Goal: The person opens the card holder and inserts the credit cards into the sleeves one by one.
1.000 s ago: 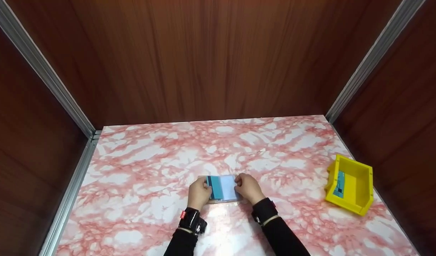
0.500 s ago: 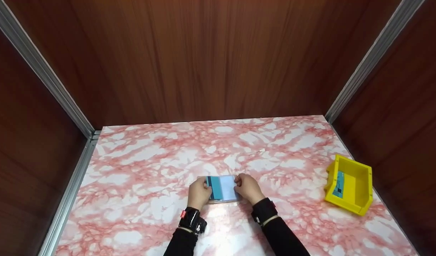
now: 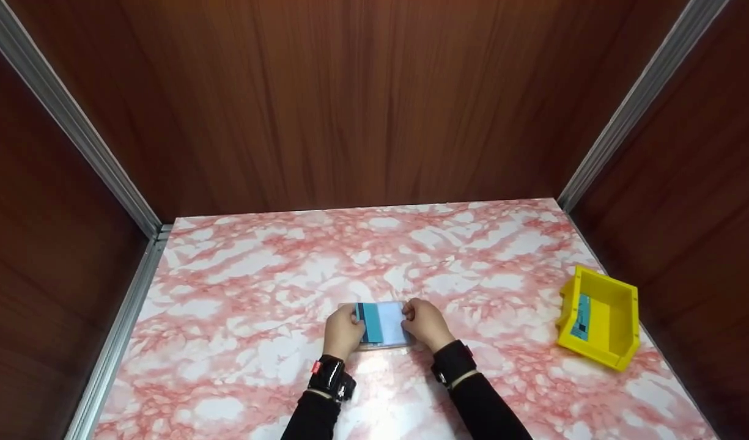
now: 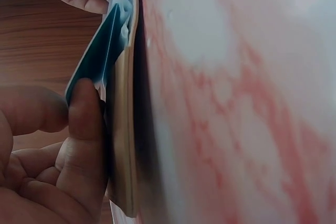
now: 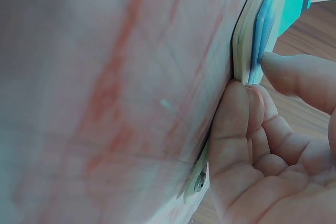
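A card holder with a tan cover lies open on the table, its clear sleeves facing up. My left hand pinches a teal card with a dark stripe between thumb and finger. In the left wrist view the card tilts up from the holder, its far end at the crumpled sleeve edge. My right hand pinches the right edge of the holder's sleeves, thumb on top and fingers at the cover. A strap with a metal snap shows below those fingers.
At the right of the table stands a yellow bin, with a teal card-like piece at its left inner side. Brown wood-grain panels enclose the back and sides of the pink marbled table.
My left hand and the teal card have edged very slightly to the right. My right hand keeps its place on the card holder.
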### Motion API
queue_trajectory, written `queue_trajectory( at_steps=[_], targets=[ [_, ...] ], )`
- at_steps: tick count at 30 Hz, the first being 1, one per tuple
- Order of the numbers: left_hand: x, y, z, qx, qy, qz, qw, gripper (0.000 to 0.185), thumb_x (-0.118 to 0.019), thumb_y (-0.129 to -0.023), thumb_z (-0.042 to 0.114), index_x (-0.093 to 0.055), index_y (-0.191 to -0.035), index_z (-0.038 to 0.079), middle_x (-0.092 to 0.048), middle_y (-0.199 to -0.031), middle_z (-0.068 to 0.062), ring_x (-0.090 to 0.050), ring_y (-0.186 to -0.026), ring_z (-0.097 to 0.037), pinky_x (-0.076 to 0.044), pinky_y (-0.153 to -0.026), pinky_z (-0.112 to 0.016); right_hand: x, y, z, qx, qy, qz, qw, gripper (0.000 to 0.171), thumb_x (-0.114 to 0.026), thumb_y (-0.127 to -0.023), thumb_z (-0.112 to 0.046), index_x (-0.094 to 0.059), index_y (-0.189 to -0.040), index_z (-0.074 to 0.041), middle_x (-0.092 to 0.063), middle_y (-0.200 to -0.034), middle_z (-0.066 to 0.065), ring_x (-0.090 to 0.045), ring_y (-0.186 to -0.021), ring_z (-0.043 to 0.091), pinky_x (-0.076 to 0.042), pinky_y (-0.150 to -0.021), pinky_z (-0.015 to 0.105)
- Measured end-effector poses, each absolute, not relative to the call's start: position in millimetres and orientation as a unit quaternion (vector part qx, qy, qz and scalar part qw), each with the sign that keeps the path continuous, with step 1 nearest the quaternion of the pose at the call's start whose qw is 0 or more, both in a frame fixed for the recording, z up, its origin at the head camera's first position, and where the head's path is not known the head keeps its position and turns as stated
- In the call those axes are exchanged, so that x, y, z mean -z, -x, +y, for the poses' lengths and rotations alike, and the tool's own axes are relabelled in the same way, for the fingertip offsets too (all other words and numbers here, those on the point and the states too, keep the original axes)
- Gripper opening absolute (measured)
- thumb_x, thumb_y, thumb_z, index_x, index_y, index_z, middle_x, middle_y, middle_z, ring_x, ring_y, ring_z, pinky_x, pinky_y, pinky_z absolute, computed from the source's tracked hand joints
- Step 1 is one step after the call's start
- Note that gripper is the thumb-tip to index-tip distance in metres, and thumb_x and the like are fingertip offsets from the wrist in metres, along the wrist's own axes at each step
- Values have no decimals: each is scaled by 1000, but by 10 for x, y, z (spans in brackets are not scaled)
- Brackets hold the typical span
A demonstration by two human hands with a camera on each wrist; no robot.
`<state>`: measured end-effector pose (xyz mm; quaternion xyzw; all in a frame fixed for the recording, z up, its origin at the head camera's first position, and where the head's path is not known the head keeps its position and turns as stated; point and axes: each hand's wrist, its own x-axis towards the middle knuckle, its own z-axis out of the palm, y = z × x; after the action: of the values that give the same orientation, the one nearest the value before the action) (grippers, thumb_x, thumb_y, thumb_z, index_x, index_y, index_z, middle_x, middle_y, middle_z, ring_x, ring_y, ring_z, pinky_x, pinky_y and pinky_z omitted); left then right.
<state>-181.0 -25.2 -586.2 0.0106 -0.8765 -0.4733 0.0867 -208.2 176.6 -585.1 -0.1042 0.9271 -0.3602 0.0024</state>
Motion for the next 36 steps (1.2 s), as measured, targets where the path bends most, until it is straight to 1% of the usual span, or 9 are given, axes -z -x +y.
queue_trajectory(
  at_steps=[8, 13, 19, 26, 30, 32, 36],
  targets=[
    [5883, 1818, -250, 463, 1, -881, 93, 9, -67, -78, -3, -63, -84, 1, -41, -61, 7, -44, -59, -15, -42, -60, -34, 5845, 2072, 1764, 353, 99, 930, 5, 16, -70, -76, 3, -63, -91, 0, -55, -75, 2, -50, -69, 18, -45, -67, 36],
    [5877, 1818, -255, 458, 6, -883, 101, 10, -68, -76, -4, -62, -81, 2, -41, -60, 7, -45, -59, -16, -43, -59, -35, 5844, 2078, 1763, 353, 100, 930, 4, 17, -70, -75, 3, -63, -90, 0, -55, -75, 2, -50, -69, 17, -45, -67, 35],
    [5874, 1828, -256, 461, 7, -882, 98, 10, -66, -76, -6, -62, -81, 2, -36, -60, 7, -41, -57, -15, -38, -57, -33, 5833, 2082, 1760, 358, 101, 928, 6, 18, -70, -75, 3, -63, -91, 0, -56, -75, 2, -51, -69, 18, -45, -68, 36],
    [5885, 1850, -235, 455, -2, -885, 93, 14, -65, -76, -5, -56, -72, 4, -34, -59, 7, -39, -55, -15, -36, -54, -31, 5823, 2075, 1757, 354, 98, 930, 8, 18, -70, -75, 3, -63, -91, 0, -55, -75, 2, -50, -69, 18, -45, -67, 36],
    [5894, 1846, -227, 454, -5, -886, 96, 11, -66, -76, -5, -58, -75, 2, -35, -59, 7, -39, -55, -14, -36, -53, -30, 5832, 2079, 1754, 354, 95, 930, 11, 18, -70, -75, 3, -63, -91, -1, -55, -75, 1, -49, -69, 16, -44, -67, 33],
    [5890, 1836, -226, 458, -5, -884, 97, 8, -66, -76, -5, -63, -82, -1, -37, -60, 7, -40, -55, -14, -37, -54, -31, 5842, 2083, 1758, 357, 98, 929, 11, 18, -70, -75, 3, -63, -90, -1, -55, -75, 1, -49, -68, 16, -44, -66, 32],
    [5878, 1828, -226, 460, -4, -882, 97, 17, -67, -76, -4, -66, -93, -5, -41, -60, 6, -42, -56, -14, -39, -54, -32, 5863, 2094, 1779, 372, 114, 921, 2, 16, -69, -75, 3, -62, -88, -1, -55, -73, 3, -50, -67, 18, -44, -64, 34]
  ],
)
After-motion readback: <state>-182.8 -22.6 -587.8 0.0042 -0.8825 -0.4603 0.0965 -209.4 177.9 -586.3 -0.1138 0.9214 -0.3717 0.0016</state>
